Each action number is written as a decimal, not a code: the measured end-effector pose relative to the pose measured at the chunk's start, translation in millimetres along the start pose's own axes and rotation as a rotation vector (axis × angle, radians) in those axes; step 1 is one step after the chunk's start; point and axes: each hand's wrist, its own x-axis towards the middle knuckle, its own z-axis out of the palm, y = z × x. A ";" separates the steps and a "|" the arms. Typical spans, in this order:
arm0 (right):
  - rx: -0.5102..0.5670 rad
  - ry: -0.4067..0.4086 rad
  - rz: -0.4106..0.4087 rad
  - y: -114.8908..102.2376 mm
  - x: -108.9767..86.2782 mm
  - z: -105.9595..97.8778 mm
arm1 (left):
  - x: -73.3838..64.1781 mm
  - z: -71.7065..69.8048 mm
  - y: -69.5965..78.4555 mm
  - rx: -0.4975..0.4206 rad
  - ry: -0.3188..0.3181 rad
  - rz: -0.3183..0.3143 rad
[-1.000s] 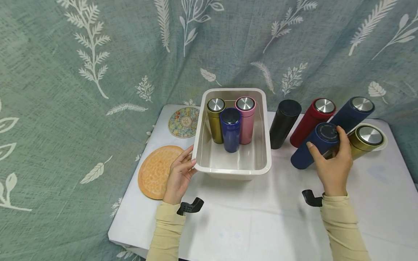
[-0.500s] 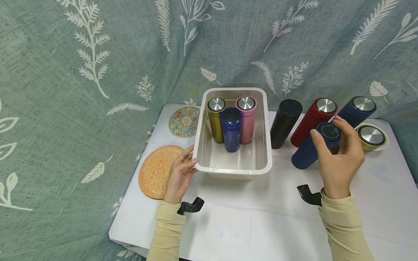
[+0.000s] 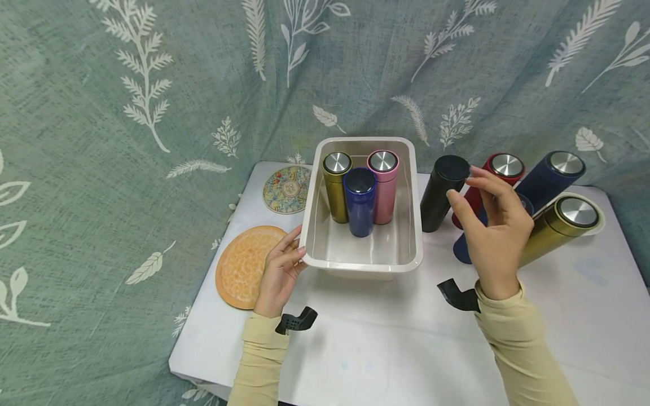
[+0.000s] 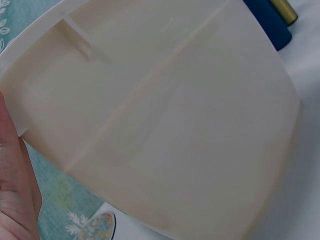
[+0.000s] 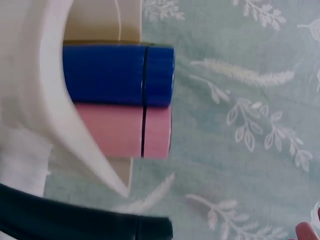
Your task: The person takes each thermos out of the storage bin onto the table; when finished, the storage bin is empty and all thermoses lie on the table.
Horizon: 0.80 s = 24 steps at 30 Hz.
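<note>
Left hand (image 3: 278, 274), gripping glossy round-cornered bin (image 3: 355, 266), eight o'clock; right hand (image 3: 499, 239), fingers (image 3: 497, 187) parted; matte black bottle (image 3: 439, 194), ten o'clock

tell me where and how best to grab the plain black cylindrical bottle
The black bottle is probably best gripped round its upper body, just below the flat top, coming from the front right: it stands upright, its cylindrical side suits a wrapped grip, and the white rectangular bin crowds its left.

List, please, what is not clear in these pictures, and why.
Head: middle of the navy bottle covered by the right hand.
Head: whether that hand touches the black bottle; they overlap.
Left wrist: part of the left hand, cut by frame edges.
Head: centre of the patterned mat, too small.
</note>
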 end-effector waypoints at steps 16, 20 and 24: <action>-0.054 -0.217 0.123 25.3 6.4 44.4 | -1.5 -2.4 -0.4 0.010 -0.003 0.001; -0.025 -0.238 0.161 30.0 8.5 57.0 | -1.5 -2.5 -0.1 0.007 -0.004 0.002; -0.009 -0.257 0.195 32.9 9.5 66.5 | -1.0 -2.4 0.0 0.008 -0.009 -0.002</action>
